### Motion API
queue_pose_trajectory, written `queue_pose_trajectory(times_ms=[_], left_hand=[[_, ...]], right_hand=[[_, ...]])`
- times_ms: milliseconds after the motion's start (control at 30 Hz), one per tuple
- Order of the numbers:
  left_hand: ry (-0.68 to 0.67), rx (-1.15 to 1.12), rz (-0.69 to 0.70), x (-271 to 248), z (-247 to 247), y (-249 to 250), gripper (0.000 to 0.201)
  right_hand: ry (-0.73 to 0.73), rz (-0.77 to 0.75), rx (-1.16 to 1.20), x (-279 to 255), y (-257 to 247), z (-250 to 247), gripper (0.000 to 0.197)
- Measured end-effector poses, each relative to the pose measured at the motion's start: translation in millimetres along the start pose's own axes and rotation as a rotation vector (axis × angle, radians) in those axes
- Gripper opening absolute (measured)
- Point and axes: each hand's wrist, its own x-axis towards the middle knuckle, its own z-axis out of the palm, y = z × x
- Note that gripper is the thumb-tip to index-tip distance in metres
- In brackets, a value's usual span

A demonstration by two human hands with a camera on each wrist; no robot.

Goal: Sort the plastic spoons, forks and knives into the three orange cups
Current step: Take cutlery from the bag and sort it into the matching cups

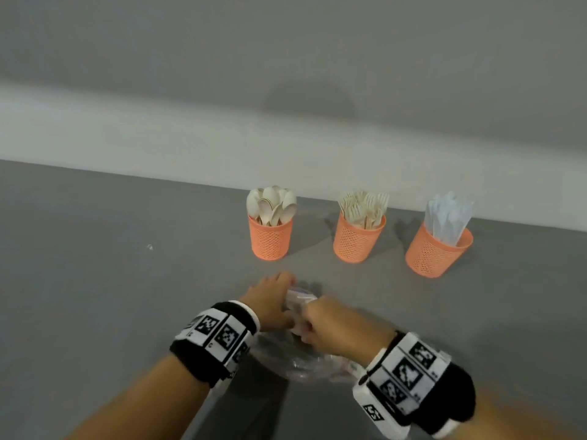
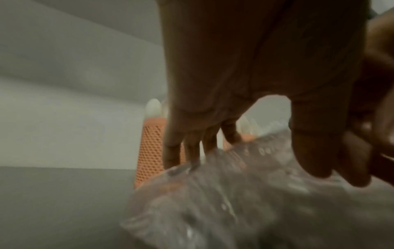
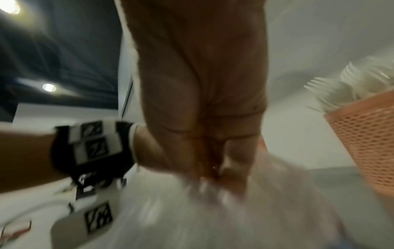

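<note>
Left hand [image 1: 270, 301] and right hand [image 1: 330, 325] both grip crumpled clear plastic bag [image 1: 305, 363] on grey desk [image 1: 95, 281], fingers curled into plastic. Beyond, three orange cups in row: spoons [image 1: 271, 203] left, forks [image 1: 363, 204] middle, knives [image 1: 448, 214] right.

No readable text shows; the wristbands [image 1: 219, 335] carry only black-and-white coded marker squares, too blurred to read.

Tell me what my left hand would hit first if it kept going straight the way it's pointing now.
Probably the spoon cup. The left hand, holding the clear plastic bag, points up the table roughly toward that cup, with bare tabletop between; depth is hard to judge.
</note>
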Motion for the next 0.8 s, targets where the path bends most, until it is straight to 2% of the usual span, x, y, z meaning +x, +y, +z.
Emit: queue_pose_trajectory(times_ms=[33, 100, 167, 233, 300, 367, 400, 500, 600, 667, 800], left_hand=[[-0.033, 0.061, -0.057, 3.6, 5.4, 1.1, 0.052], [-0.093, 0.229, -0.136, 6.6, 8.6, 3.4, 0.045], [-0.163, 0.351, -0.135, 4.8, 6.9, 9.9, 0.038], [-0.188, 0.334, -0.077, 1.6, 3.0, 20.1, 0.037], [-0.187, 0.170, -0.022, -0.8, -0.5, 26.0, 0.029], [-0.195, -0.232, -0.013, -1.7, -1.9, 24.9, 0.013], [-0.172, -0.471, -0.023, -2.3, -0.9, 22.8, 0.014], [-0.039, -0.936, -0.245, -4.1, -0.4, 18.9, 0.025], [0.038, -1.130, -0.432, -4.2, -3.9, 17.8, 0.027], [0.084, -1.142, -0.502, -2.0, -7.5, 15.6, 0.017], [0.210, -1.110, -0.508, -0.2, -12.5, 9.2, 0.030]], right_hand=[[0.036, 0.062, 0.029, -4.6, 4.5, 8.1, 0.027], [0.084, 0.118, -0.015, -13.4, 14.0, 17.4, 0.041], [0.073, 0.151, -0.177, -17.1, 24.2, 22.6, 0.039], [0.065, 0.169, -0.224, -16.9, 31.8, 27.2, 0.035], [0.102, 0.138, -0.182, -14.6, 39.5, 34.4, 0.037], [0.143, 0.098, -0.087, -16.1, 45.0, 38.6, 0.040], [0.167, 0.085, -0.036, -16.6, 49.1, 41.2, 0.039], [0.212, 0.039, 0.096, -24.0, 51.3, 35.3, 0.037], [0.304, -0.002, 0.247, -29.1, 54.8, 30.0, 0.029], [0.362, 0.010, 0.397, -32.3, 56.6, 28.3, 0.023], [0.416, 0.056, 0.895, -34.4, 61.5, 23.0, 0.006]])
